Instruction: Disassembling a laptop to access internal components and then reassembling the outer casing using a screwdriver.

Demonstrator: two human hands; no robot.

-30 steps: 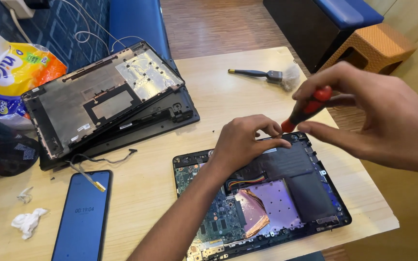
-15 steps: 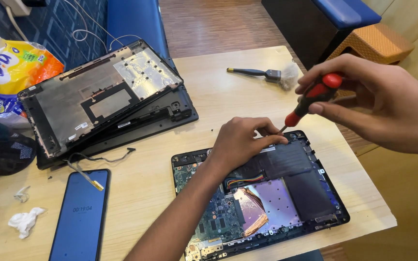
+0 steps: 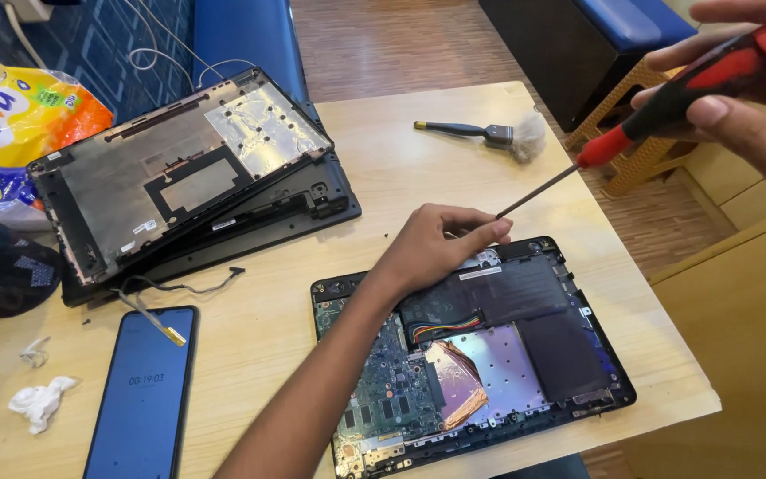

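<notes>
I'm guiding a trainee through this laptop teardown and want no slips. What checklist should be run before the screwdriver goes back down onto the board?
1. Grip on the screwdriver: right hand wraps the red and black handle: ok.
2. Tip position: it hangs in the air just off the left hand's fingertips, not seated on a screw: not ok.
3. Opened laptop steadied: left hand rests on its upper edge: ok.
4. Coloured battery cable unplugged: cannot tell.
5. Removed bottom cover out of the way: lies at the far left of the table: ok.
6. Phone clear of the work: ok.
</notes>
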